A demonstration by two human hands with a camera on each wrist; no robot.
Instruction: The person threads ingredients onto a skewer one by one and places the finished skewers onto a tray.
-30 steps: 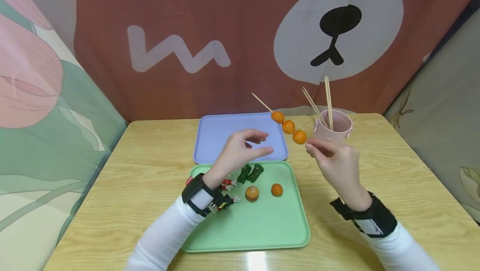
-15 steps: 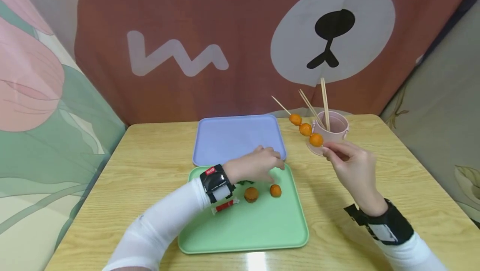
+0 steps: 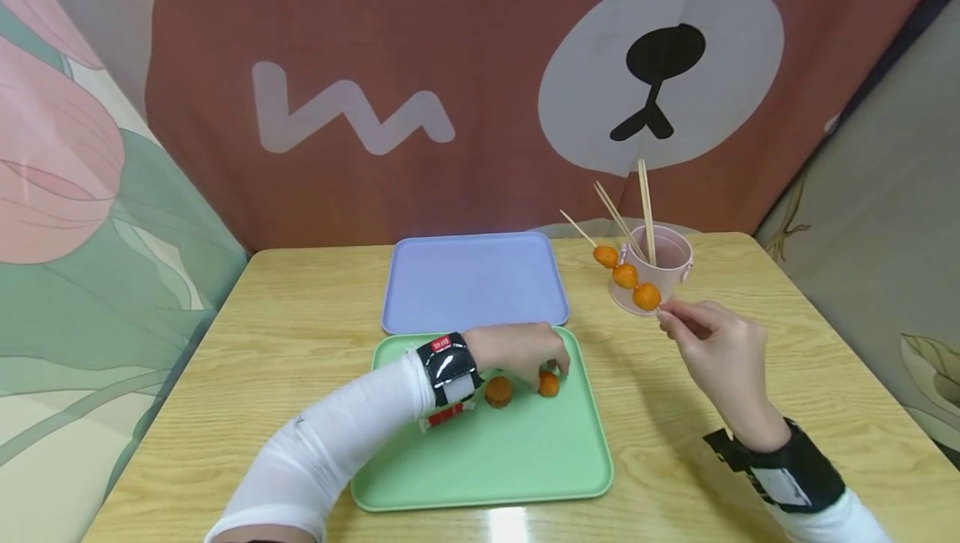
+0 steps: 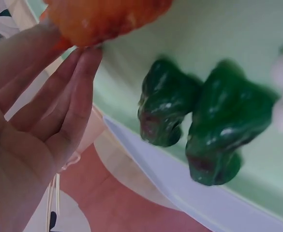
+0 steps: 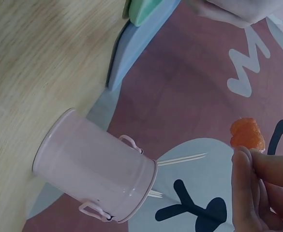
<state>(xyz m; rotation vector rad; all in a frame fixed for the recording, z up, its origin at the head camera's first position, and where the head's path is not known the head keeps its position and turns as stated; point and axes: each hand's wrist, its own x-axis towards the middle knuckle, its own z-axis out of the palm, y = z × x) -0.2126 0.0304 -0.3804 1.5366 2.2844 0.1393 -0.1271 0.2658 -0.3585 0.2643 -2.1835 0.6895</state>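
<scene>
My right hand (image 3: pixel 716 359) pinches the lower end of a bamboo skewer (image 3: pixel 576 227) that carries three orange balls (image 3: pixel 626 276). In the right wrist view, the lowest ball (image 5: pixel 247 134) shows just beyond the fingertips. Over the green tray (image 3: pixel 487 468), my left hand (image 3: pixel 521 351) pinches a loose orange ball (image 3: pixel 549 384) between thumb and fingers. That ball (image 4: pixel 107 19) appears at the top of the left wrist view, with two glossy green pepper pieces (image 4: pixel 230 121) beside the hand. A brown-orange round piece (image 3: pixel 498 392) and a red piece with clear wrapper ends (image 3: pixel 446 416) lie on the tray.
Behind the green tray lies a blue-purple tray (image 3: pixel 476 280). A pink bucket (image 3: pixel 670 255) with several bamboo skewers (image 3: pixel 648 213) in it stands at the back right, close behind the loaded skewer. A printed cloth (image 3: pixel 360 193) hangs behind the table.
My left hand has come down and right onto the loose orange ball, and its forearm now hides the peppers from the head view. The right hand has drawn the skewer right and lower.
</scene>
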